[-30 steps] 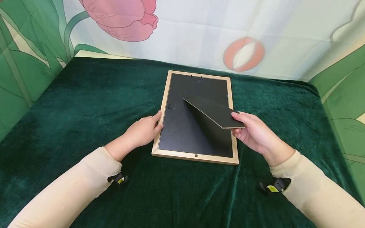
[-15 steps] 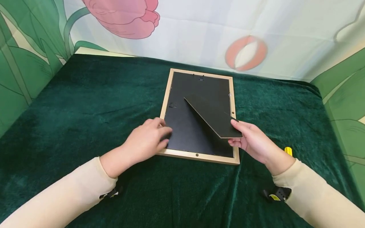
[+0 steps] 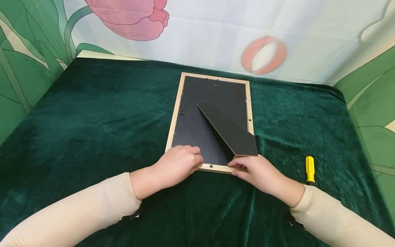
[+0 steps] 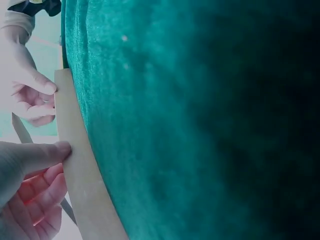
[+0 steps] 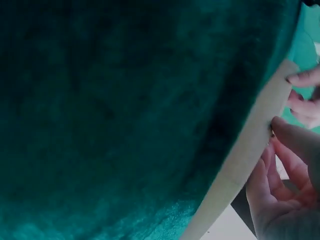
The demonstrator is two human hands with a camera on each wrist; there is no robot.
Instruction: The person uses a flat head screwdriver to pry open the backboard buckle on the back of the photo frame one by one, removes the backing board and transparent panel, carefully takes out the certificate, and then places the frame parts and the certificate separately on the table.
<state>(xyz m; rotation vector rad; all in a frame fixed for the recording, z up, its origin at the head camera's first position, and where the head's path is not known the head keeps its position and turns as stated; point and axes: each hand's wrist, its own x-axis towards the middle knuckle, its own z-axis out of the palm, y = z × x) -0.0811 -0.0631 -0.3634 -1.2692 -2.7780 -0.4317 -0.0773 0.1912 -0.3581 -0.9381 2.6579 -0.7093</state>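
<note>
A picture frame (image 3: 219, 168) with a light wooden border lies face down on the cloth. Its black backing board (image 3: 197, 137) faces up, and a black easel stand (image 3: 229, 128) is swung out from it at an angle. My left hand (image 3: 176, 166) pinches the near border towards its left end, and in the left wrist view the thumb presses the wooden edge (image 4: 82, 160) from outside. On the same border, under the stand's free end, my right hand (image 3: 262, 173) pinches the wood between thumb and fingers. The frame's near right corner is hidden by that hand.
A yellow handle (image 3: 310, 168), like a screwdriver's, lies to the right, its lower end hidden by my sleeve. Dark green velvet cloth (image 3: 123, 92) covers the table. A printed curtain (image 3: 210, 37) hangs behind and at both sides.
My right hand has let go of the easel stand and moved to the near border. My left hand has shifted from the left border to the near one. The yellow handle has come into view.
</note>
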